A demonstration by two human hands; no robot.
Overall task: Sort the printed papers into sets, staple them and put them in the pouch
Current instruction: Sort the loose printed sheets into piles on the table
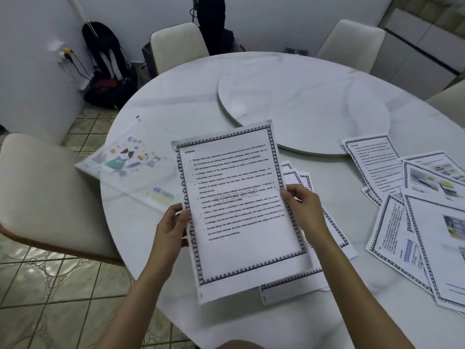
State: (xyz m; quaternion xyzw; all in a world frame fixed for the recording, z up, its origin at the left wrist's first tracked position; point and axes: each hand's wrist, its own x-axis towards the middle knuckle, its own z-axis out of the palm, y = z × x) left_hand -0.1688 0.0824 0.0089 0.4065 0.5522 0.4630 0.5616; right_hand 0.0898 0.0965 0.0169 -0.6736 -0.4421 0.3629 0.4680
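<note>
The left hand [173, 222] pinches the nine o'clock edge of a white printed sheet with a dark notched border [236, 210], the right hand [303, 207] its three o'clock edge, possibly several sheets together, above loose bordered papers [336, 233] on the round white table [176, 96].

I hold a white printed sheet with a black chequered border [239, 205] by both long edges, over a loose pile of like sheets [292, 290]. More bordered pages [427, 235] lie fanned rightward; a clear cartoon-printed plastic pouch [130, 162] lies flat left.
</note>
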